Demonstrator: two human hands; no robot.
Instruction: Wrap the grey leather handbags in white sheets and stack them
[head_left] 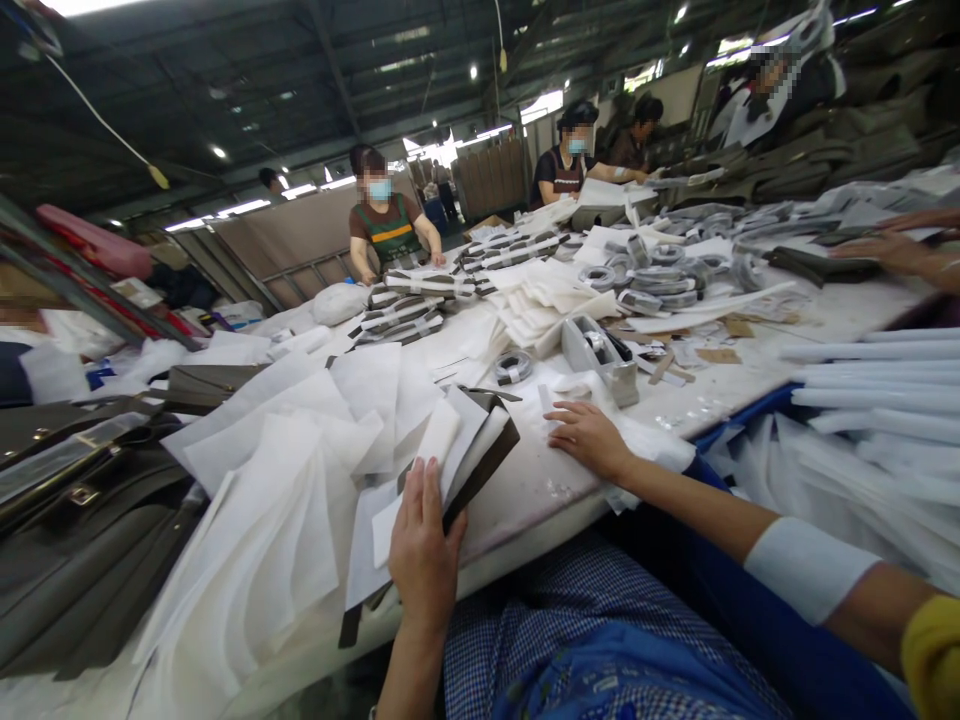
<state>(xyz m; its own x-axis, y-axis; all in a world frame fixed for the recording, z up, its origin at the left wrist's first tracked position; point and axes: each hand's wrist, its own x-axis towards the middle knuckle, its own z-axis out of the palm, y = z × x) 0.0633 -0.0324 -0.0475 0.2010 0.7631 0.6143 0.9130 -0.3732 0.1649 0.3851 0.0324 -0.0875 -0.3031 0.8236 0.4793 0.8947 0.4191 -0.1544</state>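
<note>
My left hand (pixel 426 550) grips a dark grey-brown folded bag piece (pixel 487 455) by its near edge, thumb on one side and fingers on the other. White foam and paper sheets (pixel 435 435) stick out of this piece, under and beside my fingers. My right hand (pixel 589 437) reaches over the table with its fingers stretched out and slightly apart. Its fingertips are beside a small pale strip (pixel 544 399); whether they touch it is unclear. Just beyond stands a grey tape dispenser (pixel 600 360), with crumpled clear plastic (pixel 660 445) near the wrist.
Fanned white sheets (pixel 277 520) and dark bags (pixel 90 540) lie at left. Coiled, wrapped straps (pixel 660 270) and white foam pieces (pixel 544 300) cover the table's middle. Plastic sleeves (pixel 885 400) hang at right. Co-workers (pixel 390 235) stand across the table; another person's hands (pixel 900 245) are at right.
</note>
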